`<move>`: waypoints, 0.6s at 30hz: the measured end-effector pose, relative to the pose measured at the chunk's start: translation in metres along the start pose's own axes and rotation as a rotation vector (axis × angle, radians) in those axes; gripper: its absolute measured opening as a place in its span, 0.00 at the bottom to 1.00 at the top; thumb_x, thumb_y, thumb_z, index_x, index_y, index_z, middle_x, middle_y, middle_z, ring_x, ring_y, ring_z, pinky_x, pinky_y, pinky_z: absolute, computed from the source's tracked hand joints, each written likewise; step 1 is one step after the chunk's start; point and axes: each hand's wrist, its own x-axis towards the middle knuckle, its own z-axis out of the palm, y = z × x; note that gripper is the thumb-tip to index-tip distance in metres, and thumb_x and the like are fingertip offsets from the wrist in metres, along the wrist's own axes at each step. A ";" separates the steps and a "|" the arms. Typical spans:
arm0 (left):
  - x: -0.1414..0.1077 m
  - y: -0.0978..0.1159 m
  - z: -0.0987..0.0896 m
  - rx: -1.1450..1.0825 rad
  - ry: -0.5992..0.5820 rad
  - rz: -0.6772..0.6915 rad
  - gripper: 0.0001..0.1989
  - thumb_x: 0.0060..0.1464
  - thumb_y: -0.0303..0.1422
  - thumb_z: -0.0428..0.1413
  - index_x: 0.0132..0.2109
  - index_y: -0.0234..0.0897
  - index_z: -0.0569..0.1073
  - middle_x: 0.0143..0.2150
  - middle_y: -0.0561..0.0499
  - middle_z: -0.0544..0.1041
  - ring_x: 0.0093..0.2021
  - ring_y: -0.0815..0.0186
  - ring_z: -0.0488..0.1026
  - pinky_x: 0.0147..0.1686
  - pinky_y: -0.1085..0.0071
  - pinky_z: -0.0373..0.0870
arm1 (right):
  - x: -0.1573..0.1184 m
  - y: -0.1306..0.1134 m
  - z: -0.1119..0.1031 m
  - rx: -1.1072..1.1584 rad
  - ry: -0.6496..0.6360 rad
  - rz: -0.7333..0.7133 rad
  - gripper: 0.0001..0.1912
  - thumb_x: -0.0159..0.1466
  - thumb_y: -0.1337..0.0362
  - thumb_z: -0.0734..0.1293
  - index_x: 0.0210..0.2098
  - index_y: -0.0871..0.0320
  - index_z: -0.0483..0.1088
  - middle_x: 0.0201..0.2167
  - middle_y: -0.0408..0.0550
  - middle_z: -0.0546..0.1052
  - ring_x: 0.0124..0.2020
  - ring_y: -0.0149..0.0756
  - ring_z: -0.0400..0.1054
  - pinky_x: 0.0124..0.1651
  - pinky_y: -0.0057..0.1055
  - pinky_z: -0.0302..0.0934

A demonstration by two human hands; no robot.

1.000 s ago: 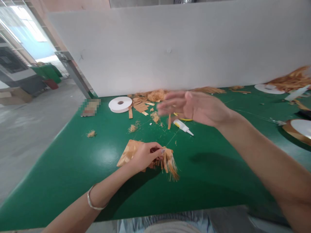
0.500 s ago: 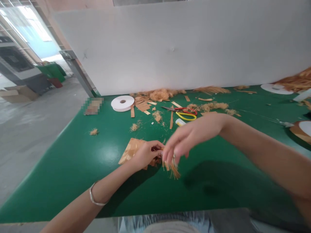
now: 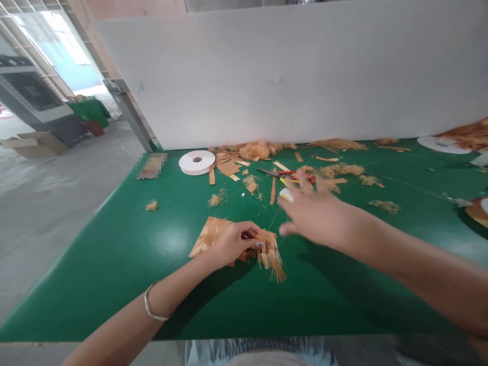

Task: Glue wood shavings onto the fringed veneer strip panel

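Observation:
My left hand (image 3: 236, 241) is closed on a tan fringed piece (image 3: 271, 249), pinching it between thumb and fingers, with its loose strands hanging to the right. Under and left of that hand lies a flat tan sheet (image 3: 209, 234). My right hand (image 3: 310, 208), blurred by motion, has its fingers spread and holds nothing that I can see. It is over the table beside a small white spool (image 3: 286, 195) and partly covers scissors (image 3: 269, 172) with red and yellow handles.
On the green table (image 3: 125, 284) sit a white roll (image 3: 197, 161), tan strips (image 3: 227, 165) and fibre scraps (image 3: 255, 149). A white panel (image 3: 267, 76) stands along the back. At the right are another white disc (image 3: 444, 144) and a fibre bundle (image 3: 468, 134).
My right hand has moved away from the fringed piece, up and to the right toward the scissors, and its fingers have spread. My left hand keeps its grip in nearly the same place.

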 end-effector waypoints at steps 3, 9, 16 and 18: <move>0.001 -0.003 -0.001 0.029 0.025 0.017 0.06 0.48 0.29 0.59 0.36 0.37 0.74 0.31 0.54 0.76 0.33 0.69 0.73 0.35 0.73 0.69 | 0.010 0.016 -0.008 0.024 -0.051 -0.125 0.26 0.66 0.50 0.54 0.59 0.52 0.60 0.64 0.53 0.55 0.64 0.56 0.48 0.53 0.57 0.53; 0.000 -0.002 -0.003 0.096 0.047 0.064 0.04 0.49 0.28 0.58 0.36 0.36 0.74 0.31 0.53 0.75 0.32 0.70 0.72 0.33 0.74 0.69 | 0.022 0.054 -0.003 0.136 -0.506 -0.222 0.31 0.56 0.39 0.61 0.48 0.54 0.71 0.44 0.56 0.75 0.49 0.52 0.67 0.41 0.44 0.65; 0.002 -0.005 -0.004 0.116 0.073 0.038 0.05 0.50 0.30 0.58 0.36 0.37 0.73 0.32 0.53 0.76 0.34 0.69 0.73 0.34 0.75 0.70 | 0.011 0.036 -0.001 0.134 0.015 -0.081 0.28 0.65 0.46 0.53 0.59 0.51 0.60 0.57 0.54 0.66 0.59 0.51 0.58 0.49 0.47 0.60; 0.003 -0.005 -0.004 0.119 0.083 0.046 0.04 0.49 0.28 0.57 0.35 0.37 0.73 0.32 0.53 0.76 0.34 0.69 0.73 0.34 0.75 0.70 | 0.006 0.029 -0.012 0.184 -0.191 -0.166 0.29 0.63 0.43 0.55 0.58 0.49 0.62 0.52 0.52 0.71 0.53 0.48 0.64 0.44 0.42 0.64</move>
